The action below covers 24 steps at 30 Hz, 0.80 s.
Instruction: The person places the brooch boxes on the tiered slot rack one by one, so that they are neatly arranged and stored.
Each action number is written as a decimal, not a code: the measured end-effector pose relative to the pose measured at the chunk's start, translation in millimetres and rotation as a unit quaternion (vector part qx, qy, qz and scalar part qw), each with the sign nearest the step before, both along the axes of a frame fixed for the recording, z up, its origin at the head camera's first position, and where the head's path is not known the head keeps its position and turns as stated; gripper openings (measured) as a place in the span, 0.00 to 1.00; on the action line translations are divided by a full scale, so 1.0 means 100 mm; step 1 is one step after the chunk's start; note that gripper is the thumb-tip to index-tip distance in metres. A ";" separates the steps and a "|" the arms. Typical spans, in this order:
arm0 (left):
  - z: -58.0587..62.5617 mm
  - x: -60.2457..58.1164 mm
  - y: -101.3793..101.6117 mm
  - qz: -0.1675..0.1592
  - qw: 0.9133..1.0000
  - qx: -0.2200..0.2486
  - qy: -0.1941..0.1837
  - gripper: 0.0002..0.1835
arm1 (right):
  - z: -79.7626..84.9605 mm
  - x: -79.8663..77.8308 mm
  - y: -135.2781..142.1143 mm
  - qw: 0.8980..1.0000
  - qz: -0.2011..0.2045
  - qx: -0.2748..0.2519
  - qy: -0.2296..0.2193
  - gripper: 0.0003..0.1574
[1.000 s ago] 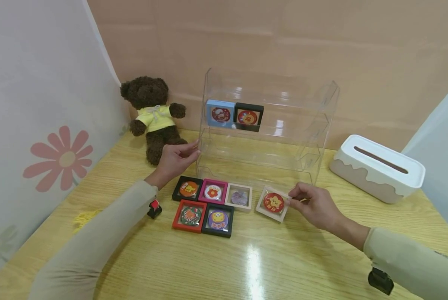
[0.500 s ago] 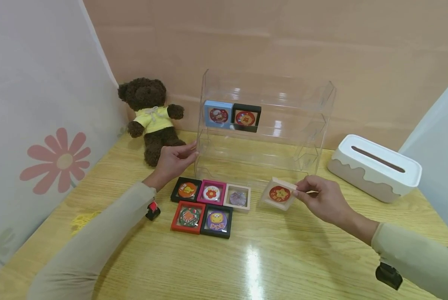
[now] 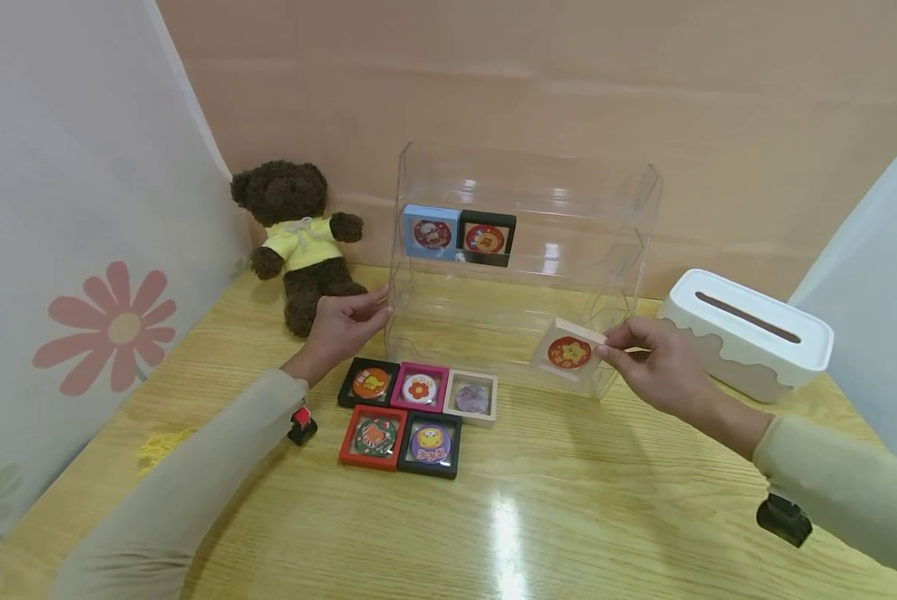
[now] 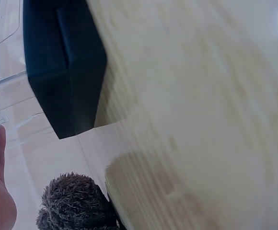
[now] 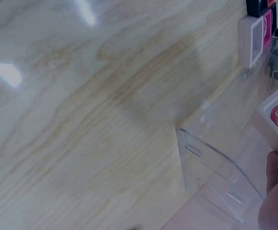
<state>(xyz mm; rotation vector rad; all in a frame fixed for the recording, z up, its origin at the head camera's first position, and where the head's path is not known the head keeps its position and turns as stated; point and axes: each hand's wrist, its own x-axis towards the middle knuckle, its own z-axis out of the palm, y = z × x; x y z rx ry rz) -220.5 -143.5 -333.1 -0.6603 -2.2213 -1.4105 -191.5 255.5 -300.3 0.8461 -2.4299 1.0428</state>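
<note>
Faces a peach backdrop (image 3: 568,67), with a pale cloth (image 3: 81,125) printed with a large pink flower along the left. Works at a wood-grain table (image 3: 606,517), glossy enough to show a bright streak of light near the front. Has a clear tiered rack (image 3: 508,315) standing toward the back of it. Includes, left of the rack, a dark brown plush bear (image 3: 298,242) in a yellow shirt, upright near the backdrop, and, to the right, a white-topped box (image 3: 749,333) with a long slot in the lid.

Reaches both hands toward the rack. Pinches a cream star frame (image 3: 568,352) at its right edge between thumb and fingers of the right hand (image 3: 666,367), tilted, raised off the table, in front of the rack's lower right part; cannot tell whether touching the rack. Extends the left hand (image 3: 343,329) to the rack's left side, fingers nearly straight, thumb a little apart, nothing gripped.

Shows a blue frame (image 3: 431,232) and a black frame (image 3: 486,239) side by side at the left of an upper tier. Lays out five more flat on the table before the rack: black (image 3: 369,383), magenta (image 3: 419,388) and cream (image 3: 471,398) behind, red (image 3: 374,437) and black (image 3: 429,444) in front. Leaves yellow strands (image 3: 165,450) partly hidden behind the left sleeve (image 3: 186,483).
</note>
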 end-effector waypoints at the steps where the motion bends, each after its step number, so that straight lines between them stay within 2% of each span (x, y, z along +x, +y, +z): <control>1: 0.00 0.00 0.00 0.000 1.000 -0.001 0.000 0.16 | 0.02 -0.02 0.00 1.000 -0.004 0.001 0.013 0.10; 5: -0.01 0.00 0.00 0.000 1.000 -0.003 -0.002 0.16 | 0.11 -0.08 0.00 0.997 -0.034 0.005 0.067 0.11; 7: -0.01 0.00 0.00 -0.001 1.000 -0.003 -0.005 0.17 | 0.14 -0.11 0.00 0.996 -0.042 0.002 0.081 0.11; 16: -0.03 -0.01 -0.01 -0.002 1.000 -0.003 0.005 0.16 | 0.29 -0.21 0.00 0.992 -0.054 0.011 0.114 0.11; 24: -0.02 -0.01 0.00 -0.004 1.000 -0.003 0.006 0.16 | 0.49 -0.33 -0.08 0.991 -0.056 -0.008 0.123 0.07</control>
